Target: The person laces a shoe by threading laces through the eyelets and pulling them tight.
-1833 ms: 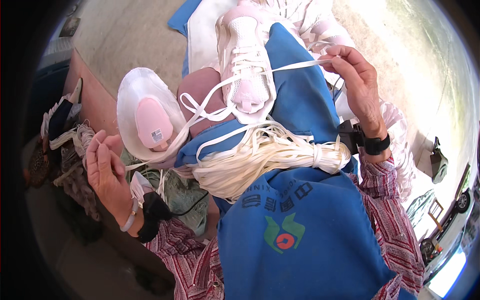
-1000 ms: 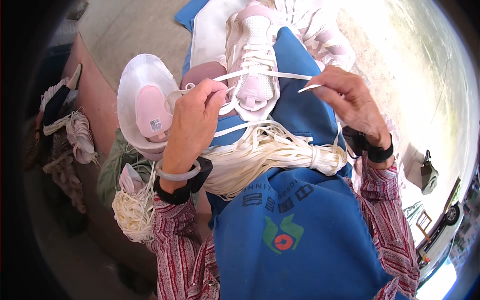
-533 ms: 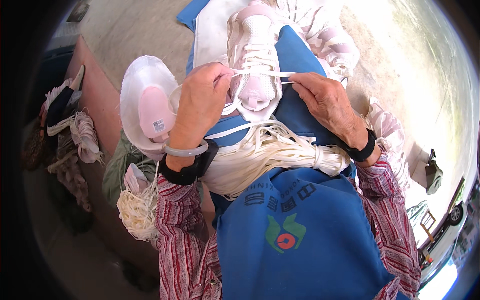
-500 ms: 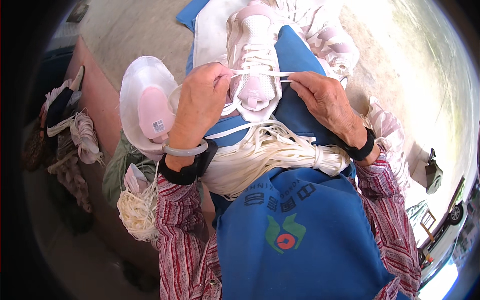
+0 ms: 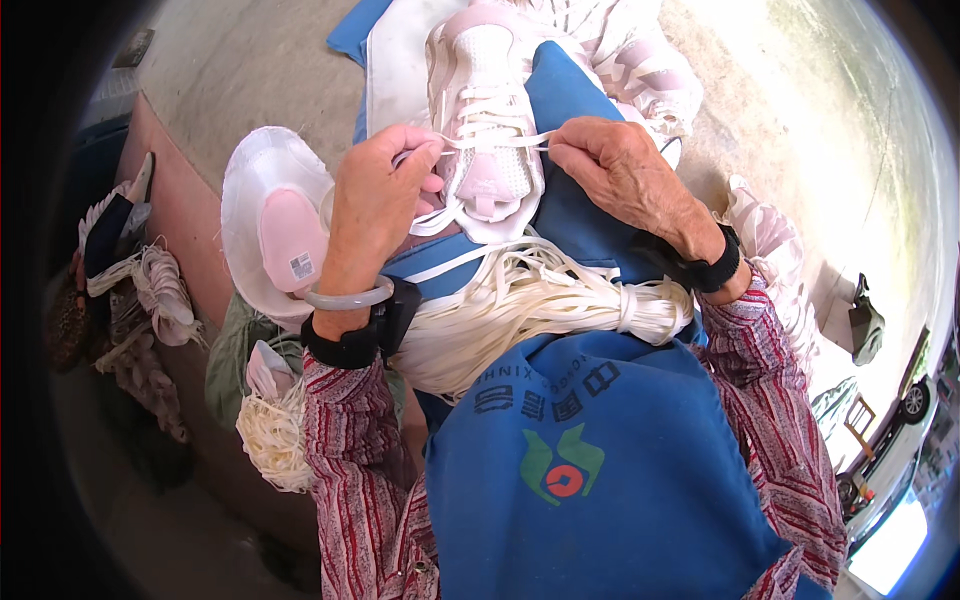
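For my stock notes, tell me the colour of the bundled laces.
The bundled laces are creamy white, clearest in the head view.

Note that your blue apron bears, at five o'clock in your view, a curved row of dark characters, smaller lettering above it and a green-and-red emblem below, while just past nine o'clock a pink insole carries a white label, its print illegibly small.
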### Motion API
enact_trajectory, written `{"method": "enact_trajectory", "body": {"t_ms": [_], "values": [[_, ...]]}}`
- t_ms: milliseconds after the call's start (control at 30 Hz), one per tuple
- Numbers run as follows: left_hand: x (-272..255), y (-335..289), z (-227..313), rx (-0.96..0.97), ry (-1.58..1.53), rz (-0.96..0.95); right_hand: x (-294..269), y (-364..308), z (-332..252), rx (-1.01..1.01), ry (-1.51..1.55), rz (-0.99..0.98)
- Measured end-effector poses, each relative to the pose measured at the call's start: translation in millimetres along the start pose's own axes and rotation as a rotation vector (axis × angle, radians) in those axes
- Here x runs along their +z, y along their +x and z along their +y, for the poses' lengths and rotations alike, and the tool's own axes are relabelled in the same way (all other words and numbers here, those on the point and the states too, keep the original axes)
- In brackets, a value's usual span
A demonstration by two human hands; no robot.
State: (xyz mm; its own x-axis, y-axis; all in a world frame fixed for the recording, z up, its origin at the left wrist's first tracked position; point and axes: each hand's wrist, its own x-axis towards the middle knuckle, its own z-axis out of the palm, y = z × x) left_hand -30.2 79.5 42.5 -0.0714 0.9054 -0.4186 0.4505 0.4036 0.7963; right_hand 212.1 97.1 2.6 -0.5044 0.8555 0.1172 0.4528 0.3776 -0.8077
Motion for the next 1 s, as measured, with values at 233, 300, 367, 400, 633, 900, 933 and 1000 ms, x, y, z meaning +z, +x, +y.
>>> {"method": "enact_trajectory", "body": {"t_ms": [233,300,367,400,633,900,933,1000], "values": [[5,3,-6,0.128,-0.07,0.09,-5,6,-9,0.037,-0.013,-0.05],[5,4,-4,0.202,0.089,0.091,-9,11,-10,0.09,-0.035,-0.149],[9,2,0,0.361,0.227,0.134,-10,17,-4,0.087,-0.024,-0.184],[10,2,2,0.523,0.364,0.178,-10,19,-3,0.082,-0.015,-0.218],[8,3,-6,0.315,0.2,0.17,2,14,-19,-0.153,-0.409,-0.089],[25,-33,-12,0.6,0.741,0.309,7,3,-16,0.017,-0.291,-0.017],[28,-33,-13,0.598,0.742,0.312,8,-2,-23,0.045,-0.351,0.003],[32,-30,-12,0.452,0.865,0.262,16,-8,-27,0.015,-0.455,0.048]]}}
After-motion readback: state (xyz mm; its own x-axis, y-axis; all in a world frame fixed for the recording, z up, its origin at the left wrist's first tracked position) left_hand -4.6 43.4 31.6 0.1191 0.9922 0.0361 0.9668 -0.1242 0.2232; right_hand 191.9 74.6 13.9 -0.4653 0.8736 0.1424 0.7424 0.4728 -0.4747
